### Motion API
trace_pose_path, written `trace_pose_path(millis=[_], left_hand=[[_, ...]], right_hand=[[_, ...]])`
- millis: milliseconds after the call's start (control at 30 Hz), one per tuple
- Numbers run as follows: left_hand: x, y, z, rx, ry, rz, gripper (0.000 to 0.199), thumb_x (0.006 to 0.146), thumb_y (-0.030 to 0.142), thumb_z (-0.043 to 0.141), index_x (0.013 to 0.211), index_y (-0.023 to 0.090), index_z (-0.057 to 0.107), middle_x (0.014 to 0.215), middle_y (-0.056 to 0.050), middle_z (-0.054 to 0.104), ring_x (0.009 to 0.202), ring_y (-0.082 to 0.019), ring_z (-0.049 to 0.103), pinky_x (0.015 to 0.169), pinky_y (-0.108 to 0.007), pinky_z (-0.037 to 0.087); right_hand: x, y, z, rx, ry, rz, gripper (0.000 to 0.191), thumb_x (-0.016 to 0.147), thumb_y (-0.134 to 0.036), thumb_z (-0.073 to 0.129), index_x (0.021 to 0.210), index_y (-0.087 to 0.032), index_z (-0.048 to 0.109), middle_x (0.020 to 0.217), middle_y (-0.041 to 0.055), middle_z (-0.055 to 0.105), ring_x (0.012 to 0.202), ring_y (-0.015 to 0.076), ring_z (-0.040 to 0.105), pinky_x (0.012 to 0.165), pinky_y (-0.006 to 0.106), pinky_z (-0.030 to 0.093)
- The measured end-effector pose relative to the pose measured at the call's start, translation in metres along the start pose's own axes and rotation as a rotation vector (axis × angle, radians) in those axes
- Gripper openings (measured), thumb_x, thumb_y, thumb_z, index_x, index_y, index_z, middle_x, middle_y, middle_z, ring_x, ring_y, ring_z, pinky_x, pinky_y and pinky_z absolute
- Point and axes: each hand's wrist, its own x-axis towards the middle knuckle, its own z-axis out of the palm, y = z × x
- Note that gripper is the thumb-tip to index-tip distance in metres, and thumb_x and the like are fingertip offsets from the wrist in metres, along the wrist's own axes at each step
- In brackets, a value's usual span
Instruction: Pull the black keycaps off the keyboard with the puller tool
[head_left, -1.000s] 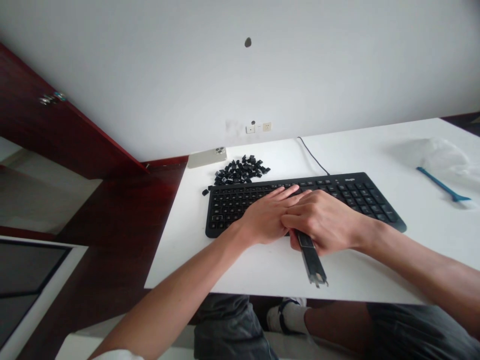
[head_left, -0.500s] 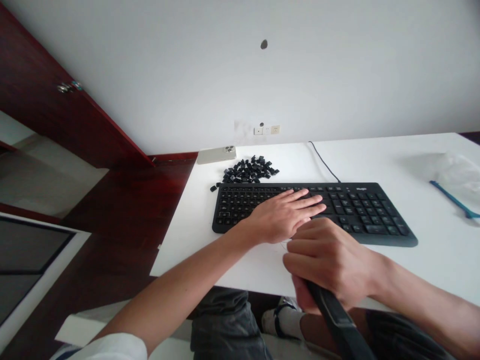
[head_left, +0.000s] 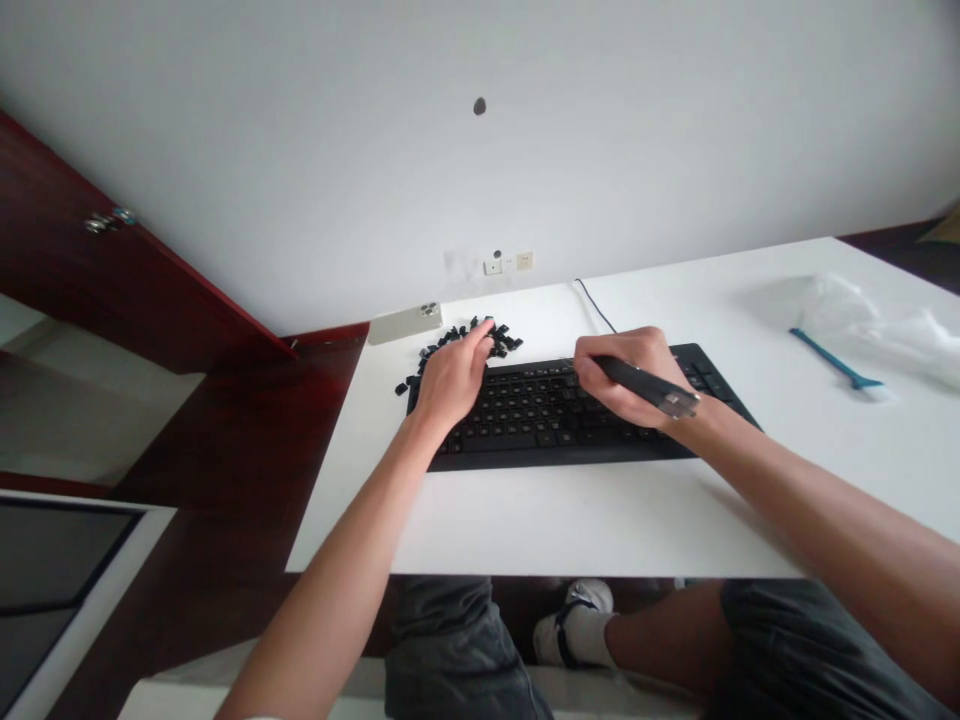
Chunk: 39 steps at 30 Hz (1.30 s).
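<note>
A black keyboard point(head_left: 525, 463) lies on the white table, with many caps off its left part. My right hand point(head_left: 626, 375) is closed around the black handle of a keycap puller point(head_left: 645, 384), above the right half of the keyboard. The puller's working end is mostly hidden by my fingers, with a hint of thin wire in front of them. My left hand point(head_left: 454, 378) reaches over the keyboard's upper left corner to a pile of loose black keycaps point(head_left: 508, 342). Its fingers are stretched out over the pile and partly cover it; no held thing shows.
A phone point(head_left: 405, 323) lies behind the keycaps at the table's back left edge. The keyboard cable point(head_left: 596, 306) runs back toward the wall sockets point(head_left: 510, 263). To the right are a blue tool point(head_left: 832, 357) and a clear plastic bag point(head_left: 847, 305). The white table point(head_left: 570, 520) ends near my knees.
My left hand has moved from the keyboard's middle to the keycap pile. My right hand has moved forward from the table's front edge to over the keyboard, still holding the puller. The view has shifted.
</note>
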Motion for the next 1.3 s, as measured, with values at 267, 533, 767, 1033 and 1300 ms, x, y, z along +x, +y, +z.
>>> trace_pose_path(millis=[267, 533, 767, 1033, 1300], left_hand=[[0.014, -0.037, 0.003, 0.132, 0.012, -0.117, 0.037, 0.11, 0.025, 0.048, 0.144, 0.023, 0.063, 0.141, -0.009, 0.072, 0.127, -0.028, 0.068, 0.112, -0.042, 0.051], [0.015, -0.045, 0.007, 0.138, 0.023, -0.091, 0.035, 0.108, 0.032, 0.056, 0.141, 0.024, 0.065, 0.125, -0.008, 0.073, 0.114, -0.026, 0.07, 0.104, -0.039, 0.054], [0.01, -0.022, 0.007, 0.13, 0.076, 0.043, 0.047, 0.105, 0.047, 0.061, 0.146, 0.026, 0.062, 0.128, -0.011, 0.067, 0.124, -0.032, 0.061, 0.112, -0.05, 0.049], [-0.019, 0.039, 0.014, 0.02, -0.478, 0.424, 0.117, 0.075, 0.088, 0.074, 0.17, 0.036, 0.029, 0.178, -0.011, 0.025, 0.164, -0.04, 0.021, 0.134, -0.059, 0.021], [-0.017, 0.047, 0.018, 0.093, -0.475, 0.339, 0.129, 0.07, 0.081, 0.082, 0.173, 0.037, 0.017, 0.176, -0.013, 0.025, 0.16, -0.045, 0.026, 0.131, -0.063, 0.025]], right_hand=[[0.007, 0.009, -0.001, 0.035, -0.042, 0.202, 0.022, 0.093, -0.025, 0.049, 0.071, -0.022, 0.054, 0.058, -0.0035, 0.049, 0.055, 0.0121, 0.04, 0.057, 0.03, 0.033], [0.01, 0.009, -0.004, 0.049, 0.035, 0.208, 0.028, 0.096, -0.033, 0.049, 0.071, -0.022, 0.054, 0.059, -0.0026, 0.048, 0.057, 0.0129, 0.04, 0.06, 0.033, 0.033], [0.008, 0.02, -0.002, 0.141, 0.104, 0.204, 0.031, 0.102, -0.042, 0.051, 0.09, -0.021, 0.07, 0.067, -0.0012, 0.058, 0.062, 0.0151, 0.048, 0.064, 0.033, 0.038], [0.01, 0.033, 0.001, 0.169, 0.231, 0.22, 0.037, 0.103, -0.045, 0.048, 0.093, -0.019, 0.072, 0.078, 0.0023, 0.066, 0.069, 0.0174, 0.053, 0.069, 0.034, 0.04], [0.012, 0.042, 0.0, 0.177, 0.207, 0.272, 0.035, 0.102, -0.042, 0.05, 0.089, -0.02, 0.073, 0.071, 0.0001, 0.062, 0.065, 0.017, 0.05, 0.066, 0.033, 0.038]])
